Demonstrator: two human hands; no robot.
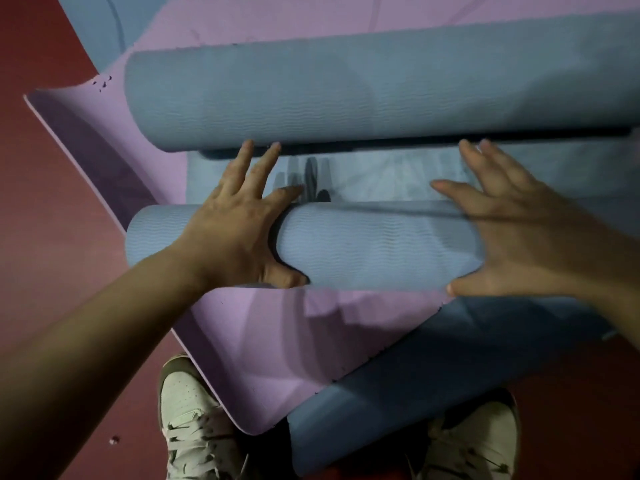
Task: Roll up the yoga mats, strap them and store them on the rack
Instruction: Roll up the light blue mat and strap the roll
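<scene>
Wide-spread left hand (239, 230), right hand (519, 237) pressed flat on part-rolled blue-grey ribbed foam mat (374, 247); seemed light, soft, springy, grippy; best held palms-down near both ends.

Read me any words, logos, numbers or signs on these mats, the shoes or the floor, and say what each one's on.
There is no readable text anywhere.
The near roll, far roll and pink mat show only wavy texture and faint lines, no print.
The shoes show no legible logo, and the red floor carries no writing.
</scene>
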